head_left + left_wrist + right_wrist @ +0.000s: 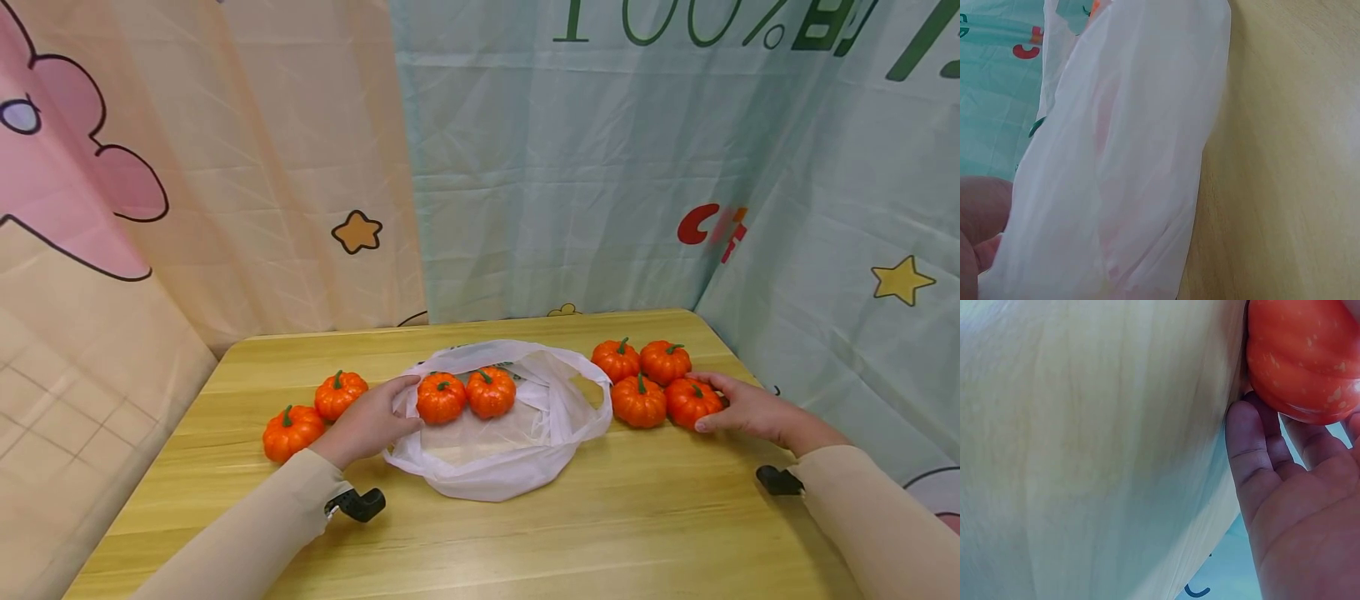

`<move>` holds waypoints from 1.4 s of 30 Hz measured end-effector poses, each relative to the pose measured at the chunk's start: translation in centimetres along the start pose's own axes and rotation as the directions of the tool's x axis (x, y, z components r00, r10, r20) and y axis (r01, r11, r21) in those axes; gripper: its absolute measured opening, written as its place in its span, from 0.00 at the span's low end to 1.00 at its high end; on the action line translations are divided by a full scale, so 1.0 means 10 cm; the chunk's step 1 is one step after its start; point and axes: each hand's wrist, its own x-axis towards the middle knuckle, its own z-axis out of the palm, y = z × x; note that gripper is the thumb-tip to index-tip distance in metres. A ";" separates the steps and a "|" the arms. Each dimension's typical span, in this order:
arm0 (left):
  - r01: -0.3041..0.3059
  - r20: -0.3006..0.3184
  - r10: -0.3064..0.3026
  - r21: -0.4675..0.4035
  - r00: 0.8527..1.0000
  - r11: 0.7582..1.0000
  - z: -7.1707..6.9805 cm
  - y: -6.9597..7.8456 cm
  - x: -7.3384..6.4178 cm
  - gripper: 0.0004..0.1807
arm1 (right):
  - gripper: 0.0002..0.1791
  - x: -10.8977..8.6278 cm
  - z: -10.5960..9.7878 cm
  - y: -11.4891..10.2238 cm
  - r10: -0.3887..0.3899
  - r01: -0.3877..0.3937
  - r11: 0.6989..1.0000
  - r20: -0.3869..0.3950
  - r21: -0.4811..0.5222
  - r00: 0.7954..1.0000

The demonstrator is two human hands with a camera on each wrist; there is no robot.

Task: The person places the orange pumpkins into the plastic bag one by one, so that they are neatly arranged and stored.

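An open white plastic bag [502, 479] lies mid-table, with two small orange pumpkins, one on the left [441, 398] and one on the right [491, 392], inside its mouth. My left hand [375, 421] is at the bag's left rim, thumb and fingers spread apart beside the left pumpkin. In the left wrist view the bag's wall [1116, 156] covers much of that hand. On the right, my right hand [750, 412] grips a pumpkin [692, 403] with fingers and thumb around its side. The right wrist view shows this pumpkin [1304, 362] against the fingers [1250, 447].
Three more pumpkins, one at the back [617, 359], one behind [666, 362] and one in front [639, 402], cluster beside the gripped one. Two others, one near [292, 433] and one farther [341, 394], sit left of the bag. Printed curtains [525, 183] stand behind the wooden table [570, 542].
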 end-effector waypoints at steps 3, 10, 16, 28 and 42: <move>-0.007 -0.003 0.007 0.007 1.000 1.000 0.00 -0.01 0.00 0.41 | 0.51 0.00 0.00 0.00 0.003 -0.004 1.000 -0.002 -0.016 1.000; -0.017 -0.016 0.018 0.025 1.000 1.000 0.00 -0.02 0.00 0.40 | 0.51 0.00 0.00 -0.01 0.006 -0.007 0.999 -0.021 -0.049 1.000; -0.016 -0.015 0.017 0.030 1.000 0.999 0.00 -0.02 -0.01 0.40 | 0.50 -0.03 -0.02 -0.01 0.002 -0.004 0.998 -0.044 -0.064 0.999; -0.032 -0.002 0.032 0.007 0.999 0.999 -0.02 -0.02 -0.02 0.40 | 0.48 -0.10 -0.17 -0.32 -0.057 0.058 0.998 -0.054 0.002 0.997; -0.035 -0.001 0.035 0.005 0.999 0.999 -0.03 0.00 -0.04 0.40 | 0.47 -0.03 -0.21 -1.02 -0.140 0.144 0.988 -0.086 0.049 0.986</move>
